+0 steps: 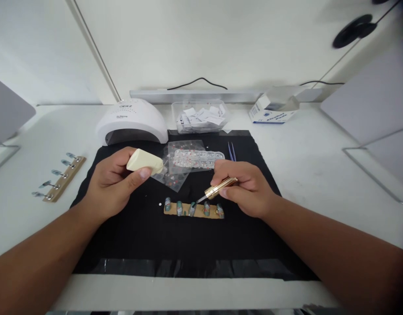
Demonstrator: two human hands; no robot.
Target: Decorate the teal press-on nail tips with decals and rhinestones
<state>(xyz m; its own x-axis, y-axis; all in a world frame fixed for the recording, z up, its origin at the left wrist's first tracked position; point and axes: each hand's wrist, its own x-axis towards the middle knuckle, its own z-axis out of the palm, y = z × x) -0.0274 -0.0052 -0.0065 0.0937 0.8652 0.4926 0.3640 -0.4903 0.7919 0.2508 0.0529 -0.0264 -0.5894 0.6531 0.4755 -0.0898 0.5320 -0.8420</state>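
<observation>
Nail tips (194, 209) on their strip lie just under my right hand (250, 192), flat so the brush can reach. Its fingers pinch the gold brush (217, 189), tip down. My left hand (114, 183) fingers wrap the cream bottle (145, 161), held aside.

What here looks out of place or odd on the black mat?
A small white bead lies loose on the black mat, just left of the nail strip, apart from the bead box. Otherwise nothing stands out.
</observation>
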